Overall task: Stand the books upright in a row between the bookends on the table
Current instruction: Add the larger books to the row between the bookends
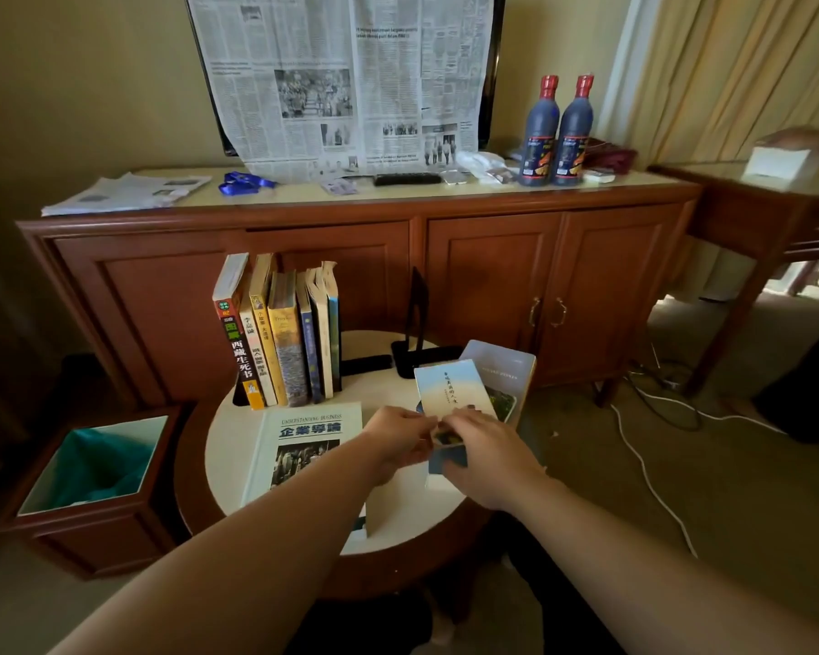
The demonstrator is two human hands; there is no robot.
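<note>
Both hands meet over the near right part of the round table point(237, 446): the left hand point(396, 439) and the right hand point(485, 453) curl their fingers round a small pale-covered book point(452, 387), tilted up above another book point(507, 371). A large white book point(303, 446) lies flat to the left. Farther off, a row of books point(280, 338) stands upright against the left bookend point(240, 397), with the black right bookend point(417, 319) apart from them.

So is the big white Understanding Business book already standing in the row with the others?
No, the Understanding Business book lies flat on the round table, in front of the upright row of books.
</note>
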